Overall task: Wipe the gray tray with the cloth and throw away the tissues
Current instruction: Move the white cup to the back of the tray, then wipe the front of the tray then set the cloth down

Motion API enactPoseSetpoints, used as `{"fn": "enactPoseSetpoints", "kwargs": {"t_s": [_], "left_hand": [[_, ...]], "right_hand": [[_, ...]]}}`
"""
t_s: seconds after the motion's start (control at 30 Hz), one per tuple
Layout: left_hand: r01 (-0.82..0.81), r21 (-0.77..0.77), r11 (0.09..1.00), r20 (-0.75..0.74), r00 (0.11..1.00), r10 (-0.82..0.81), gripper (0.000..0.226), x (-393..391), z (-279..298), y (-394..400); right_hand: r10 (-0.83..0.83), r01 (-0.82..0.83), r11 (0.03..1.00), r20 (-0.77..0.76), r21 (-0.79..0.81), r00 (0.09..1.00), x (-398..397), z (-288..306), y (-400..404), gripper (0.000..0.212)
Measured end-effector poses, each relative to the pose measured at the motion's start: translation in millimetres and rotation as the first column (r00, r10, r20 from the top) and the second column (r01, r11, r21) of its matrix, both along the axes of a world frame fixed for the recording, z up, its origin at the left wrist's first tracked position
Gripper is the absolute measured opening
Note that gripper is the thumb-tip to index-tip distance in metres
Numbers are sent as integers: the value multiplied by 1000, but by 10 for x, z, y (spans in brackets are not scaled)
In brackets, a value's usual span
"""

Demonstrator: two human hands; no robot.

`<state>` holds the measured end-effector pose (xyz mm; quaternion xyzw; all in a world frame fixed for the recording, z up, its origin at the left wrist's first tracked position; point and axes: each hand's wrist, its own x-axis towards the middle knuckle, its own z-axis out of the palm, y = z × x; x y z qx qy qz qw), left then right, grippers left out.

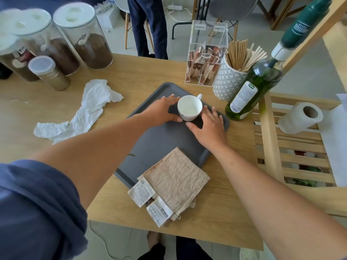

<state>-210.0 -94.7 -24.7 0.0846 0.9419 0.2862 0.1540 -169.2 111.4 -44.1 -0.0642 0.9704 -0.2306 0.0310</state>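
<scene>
A gray tray point(161, 139) lies slantwise in the middle of the wooden table. On its far end stands a white cup point(189, 107). My left hand point(161, 111) curls around the cup's left side, thumb and fingers against it. My right hand point(210, 128) rests flat on the tray just right of the cup, fingers apart, index finger touching the cup. A beige cloth point(174, 177) with white labels lies folded over the tray's near corner and the table. Crumpled white tissues point(90, 111) stretch across the table left of the tray.
Coffee jars point(88, 40) and a gold can point(50, 74) stand at the back left. A clear sachet box point(204, 59), a stirrer holder point(229, 79) and a green bottle point(253, 89) crowd the tray's far right. A paper roll point(300, 117) lies on the wooden rack. A person stands beyond the table.
</scene>
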Motion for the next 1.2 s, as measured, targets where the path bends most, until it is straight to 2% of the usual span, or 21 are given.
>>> {"fn": "enactPoseSetpoints", "kwargs": {"t_s": [0.13,0.3,0.4,0.57,0.67,0.8,0.93,1.2], "left_hand": [[-82,7,997,-29,996,83,79,203,32,-219],[-150,35,988,-156,976,154,53,676,40,-658],[-226,23,974,-200,953,226,43,996,-5,-951],[-275,-110,955,-196,948,250,48,1440,-253,-1359],[-277,-44,960,-222,940,261,49,1547,-352,-1396],[-359,39,933,-208,910,359,51,1597,-370,-1361],[-362,8,932,-173,918,358,51,1580,-390,-1390],[-363,109,925,-243,893,379,50,1620,-302,-1360]], "right_hand": [[11,-12,998,24,54,1000,196,27,-3,77],[7,-9,999,37,46,999,603,101,-103,70],[80,-81,995,14,55,997,906,157,-166,67],[302,-297,939,-2,172,953,1485,155,-321,68],[400,-401,880,60,253,915,1775,42,-384,72],[413,-442,841,158,312,897,1891,-79,-464,66],[489,-527,794,196,303,850,1755,-63,-657,58],[626,-650,700,185,295,758,1412,-29,-1099,55]]}}
